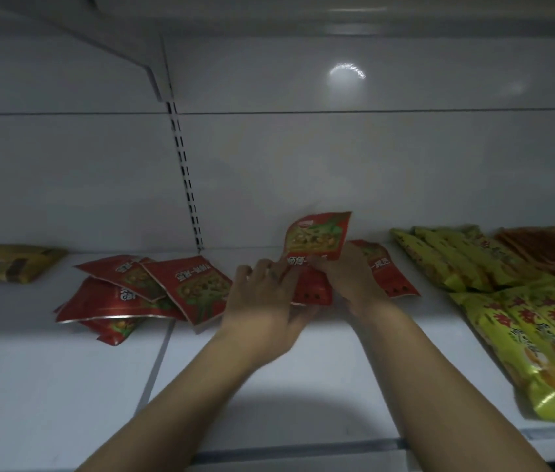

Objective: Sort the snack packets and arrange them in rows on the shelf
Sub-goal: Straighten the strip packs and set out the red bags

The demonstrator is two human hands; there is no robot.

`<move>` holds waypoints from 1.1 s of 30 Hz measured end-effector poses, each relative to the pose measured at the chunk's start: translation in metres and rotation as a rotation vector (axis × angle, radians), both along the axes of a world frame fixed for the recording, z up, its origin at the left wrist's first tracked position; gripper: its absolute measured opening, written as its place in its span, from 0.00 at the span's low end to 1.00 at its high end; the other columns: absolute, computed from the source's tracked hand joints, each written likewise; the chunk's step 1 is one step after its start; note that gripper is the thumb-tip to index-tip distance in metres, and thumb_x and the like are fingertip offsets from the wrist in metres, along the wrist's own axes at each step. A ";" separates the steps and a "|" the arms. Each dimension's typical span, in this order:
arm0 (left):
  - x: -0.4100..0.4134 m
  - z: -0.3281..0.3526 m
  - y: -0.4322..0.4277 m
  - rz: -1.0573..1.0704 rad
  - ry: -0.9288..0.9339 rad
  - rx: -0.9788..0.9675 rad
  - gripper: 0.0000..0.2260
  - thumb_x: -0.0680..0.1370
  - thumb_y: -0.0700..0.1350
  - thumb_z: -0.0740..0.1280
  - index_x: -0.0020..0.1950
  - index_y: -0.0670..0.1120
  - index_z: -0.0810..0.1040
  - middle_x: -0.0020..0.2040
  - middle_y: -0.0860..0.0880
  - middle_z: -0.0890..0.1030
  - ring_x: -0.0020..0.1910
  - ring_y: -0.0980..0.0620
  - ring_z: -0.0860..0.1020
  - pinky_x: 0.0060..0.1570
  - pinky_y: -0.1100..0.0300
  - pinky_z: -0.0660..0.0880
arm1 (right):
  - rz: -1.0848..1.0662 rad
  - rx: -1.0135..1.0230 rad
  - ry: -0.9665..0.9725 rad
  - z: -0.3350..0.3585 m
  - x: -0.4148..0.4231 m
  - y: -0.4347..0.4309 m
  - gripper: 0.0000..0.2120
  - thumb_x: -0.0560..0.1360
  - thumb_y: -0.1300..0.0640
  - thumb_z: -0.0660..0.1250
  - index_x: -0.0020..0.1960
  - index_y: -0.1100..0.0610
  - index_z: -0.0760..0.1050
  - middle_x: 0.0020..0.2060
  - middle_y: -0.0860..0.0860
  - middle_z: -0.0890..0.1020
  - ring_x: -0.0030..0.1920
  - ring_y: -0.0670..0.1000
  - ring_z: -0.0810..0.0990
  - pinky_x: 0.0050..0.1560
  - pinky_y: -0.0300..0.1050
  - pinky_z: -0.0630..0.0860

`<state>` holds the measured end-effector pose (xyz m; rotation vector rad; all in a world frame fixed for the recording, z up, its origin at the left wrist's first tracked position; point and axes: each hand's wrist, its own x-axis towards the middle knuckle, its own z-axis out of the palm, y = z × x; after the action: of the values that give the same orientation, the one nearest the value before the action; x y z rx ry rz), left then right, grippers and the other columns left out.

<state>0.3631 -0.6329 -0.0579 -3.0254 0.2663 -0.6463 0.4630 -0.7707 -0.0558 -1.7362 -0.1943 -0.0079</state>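
Held red packet (317, 241) at centre of shelf (320, 373), long axis near–far, far end tipped up toward the back wall. Right hand (349, 279) pinches its right side; left hand (262, 296) grips its near-left edge. Loose red pile (153, 287) lies left, nearer the left hand.

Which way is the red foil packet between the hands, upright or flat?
Upright: the red foil snack packet stands on end, right hand pinching it.

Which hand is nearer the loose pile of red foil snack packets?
Left. The left hand is just right of the pile; the right hand is farther right. Both grip an upright red packet.
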 end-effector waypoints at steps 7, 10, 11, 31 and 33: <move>-0.005 0.016 0.054 0.353 0.211 0.107 0.30 0.76 0.69 0.52 0.72 0.54 0.68 0.73 0.47 0.67 0.72 0.43 0.61 0.67 0.44 0.57 | -0.146 -0.843 -0.214 0.006 0.004 -0.002 0.46 0.72 0.44 0.73 0.79 0.58 0.51 0.68 0.59 0.70 0.68 0.60 0.69 0.64 0.51 0.68; -0.015 0.009 0.064 0.408 0.318 0.109 0.35 0.73 0.74 0.52 0.73 0.55 0.65 0.74 0.47 0.66 0.71 0.42 0.63 0.67 0.45 0.58 | -0.171 -1.027 -0.434 0.007 -0.006 0.006 0.30 0.77 0.40 0.63 0.75 0.50 0.64 0.70 0.57 0.68 0.69 0.59 0.67 0.66 0.53 0.65; -0.017 0.007 0.065 0.397 0.345 0.099 0.35 0.74 0.73 0.52 0.74 0.54 0.64 0.75 0.48 0.65 0.72 0.42 0.63 0.68 0.46 0.59 | -0.084 -1.073 -0.423 0.005 -0.010 0.009 0.27 0.78 0.38 0.60 0.73 0.48 0.68 0.70 0.55 0.70 0.69 0.58 0.68 0.68 0.54 0.64; -0.053 -0.013 0.070 -0.093 0.100 -0.300 0.16 0.78 0.63 0.61 0.58 0.57 0.81 0.54 0.58 0.82 0.52 0.52 0.77 0.52 0.54 0.75 | 0.436 -0.900 -0.410 0.003 -0.050 0.058 0.22 0.79 0.37 0.58 0.70 0.45 0.69 0.60 0.48 0.80 0.61 0.53 0.78 0.63 0.50 0.71; -0.057 -0.016 0.076 -0.099 0.113 -0.358 0.16 0.77 0.63 0.62 0.56 0.56 0.82 0.51 0.59 0.83 0.50 0.55 0.77 0.50 0.55 0.75 | 0.447 -0.913 -0.389 0.002 -0.047 0.065 0.29 0.77 0.37 0.63 0.75 0.46 0.63 0.65 0.49 0.76 0.64 0.53 0.75 0.64 0.51 0.71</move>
<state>0.3065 -0.5571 -0.0735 -3.4171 0.3405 -0.5864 0.4164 -0.7053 -0.0543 -2.5440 -0.9917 0.0828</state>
